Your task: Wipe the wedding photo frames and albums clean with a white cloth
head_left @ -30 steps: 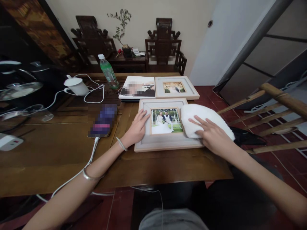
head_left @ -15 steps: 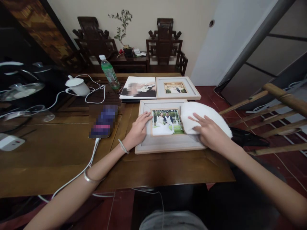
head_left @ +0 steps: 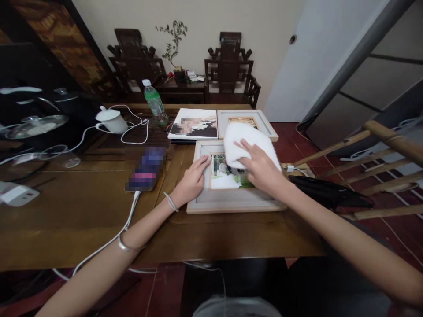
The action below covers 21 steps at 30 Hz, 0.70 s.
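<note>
A pale wooden picture frame (head_left: pixel 228 203) with a wedding photo lies flat on the brown table (head_left: pixel 82 220). My left hand (head_left: pixel 191 182) rests flat on the frame's left border, fingers stretched out. My right hand (head_left: pixel 261 169) presses a white fluffy cloth (head_left: pixel 246 140) onto the photo's upper right part, fingers spread over the cloth. The cloth covers part of the photo and the frame's top edge.
Behind lie a second framed photo (head_left: pixel 261 121) and a photo album (head_left: pixel 194 124). A phone (head_left: pixel 145 169) on a white cable, a white cup (head_left: pixel 112 121) and a green bottle (head_left: pixel 154 102) stand to the left. A wooden chair (head_left: pixel 380 171) is at right.
My right hand slid the white cloth leftward and away from me, from the frame's right border onto the photo. The left hand stayed on the left border.
</note>
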Available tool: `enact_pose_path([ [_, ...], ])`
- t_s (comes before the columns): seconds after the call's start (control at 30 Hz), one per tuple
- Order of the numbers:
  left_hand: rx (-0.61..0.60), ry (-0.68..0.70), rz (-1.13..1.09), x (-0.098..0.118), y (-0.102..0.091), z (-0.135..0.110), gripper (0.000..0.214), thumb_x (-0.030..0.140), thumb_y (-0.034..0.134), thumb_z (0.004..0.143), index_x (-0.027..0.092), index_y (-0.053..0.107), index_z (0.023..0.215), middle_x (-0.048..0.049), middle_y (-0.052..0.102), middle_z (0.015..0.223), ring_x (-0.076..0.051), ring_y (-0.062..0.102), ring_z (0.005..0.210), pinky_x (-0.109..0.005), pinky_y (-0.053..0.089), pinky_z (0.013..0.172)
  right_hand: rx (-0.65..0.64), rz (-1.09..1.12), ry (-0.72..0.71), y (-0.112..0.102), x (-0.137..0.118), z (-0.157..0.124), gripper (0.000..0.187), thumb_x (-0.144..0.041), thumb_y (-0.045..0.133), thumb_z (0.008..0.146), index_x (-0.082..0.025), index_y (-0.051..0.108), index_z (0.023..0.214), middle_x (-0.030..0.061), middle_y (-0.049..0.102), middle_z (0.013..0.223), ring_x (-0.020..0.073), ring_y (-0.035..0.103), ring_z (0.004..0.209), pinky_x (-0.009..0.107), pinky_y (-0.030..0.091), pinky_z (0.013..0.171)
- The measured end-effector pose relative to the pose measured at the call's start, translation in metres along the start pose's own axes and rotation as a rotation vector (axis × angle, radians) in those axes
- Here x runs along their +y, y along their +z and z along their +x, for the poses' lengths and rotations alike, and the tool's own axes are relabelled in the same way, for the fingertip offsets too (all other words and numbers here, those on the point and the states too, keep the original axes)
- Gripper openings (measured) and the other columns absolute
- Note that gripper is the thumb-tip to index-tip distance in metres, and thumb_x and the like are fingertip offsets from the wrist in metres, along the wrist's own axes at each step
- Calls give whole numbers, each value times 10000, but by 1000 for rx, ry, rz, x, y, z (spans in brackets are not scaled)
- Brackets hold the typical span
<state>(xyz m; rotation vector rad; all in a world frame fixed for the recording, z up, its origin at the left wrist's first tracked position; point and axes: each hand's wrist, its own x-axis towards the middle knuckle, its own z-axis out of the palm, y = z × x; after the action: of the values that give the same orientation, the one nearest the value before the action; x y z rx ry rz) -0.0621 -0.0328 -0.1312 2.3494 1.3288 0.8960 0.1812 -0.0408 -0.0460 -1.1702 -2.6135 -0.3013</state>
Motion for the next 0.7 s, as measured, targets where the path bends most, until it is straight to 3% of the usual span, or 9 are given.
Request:
enact_pose_path([
  [0.13, 15, 39, -5, -1, 1, 1, 469, 60, 372, 843, 164, 550, 1264, -106, 485, 1403, -238, 406, 1341, -468, 321, 1134, -35, -128, -143, 39, -10, 59, 418, 16, 421, 811, -132, 638, 1137, 110, 314, 1525, 305, 202, 1422, 536, 225, 1133],
  [0.27, 9, 53, 20, -3, 0, 0, 499, 16, 365, 800, 163, 586, 1222, -96, 519, 1370, -236, 423, 1329, -464, 318, 1139, -146, -172, -119, 57, -17, 84, 348, -59, 413, 895, -118, 642, 1150, 127, 373, 1492, 320, 258, 1401, 537, 247, 1115],
  [0.4, 11, 81, -12, -5, 1, -1, 556, -10, 365, 774, 192, 562, 1252, -68, 482, 1418, -226, 391, 1355, -487, 308, 1143, -172, -204, -67, 54, -4, 73, 353, -55, 405, 896, -121, 653, 1139, 128, 407, 1471, 318, 292, 1388, 539, 259, 1099],
  [0.7, 25, 30, -41, -2, 2, -3, 551, -19, 362, 770, 164, 554, 1253, -109, 484, 1414, -238, 382, 1360, -529, 321, 1122, -244, -276, 135, 18, 74, 8, 481, 42, 401, 737, -119, 672, 1101, 145, 577, 1317, 317, 461, 1276, 504, 397, 976],
])
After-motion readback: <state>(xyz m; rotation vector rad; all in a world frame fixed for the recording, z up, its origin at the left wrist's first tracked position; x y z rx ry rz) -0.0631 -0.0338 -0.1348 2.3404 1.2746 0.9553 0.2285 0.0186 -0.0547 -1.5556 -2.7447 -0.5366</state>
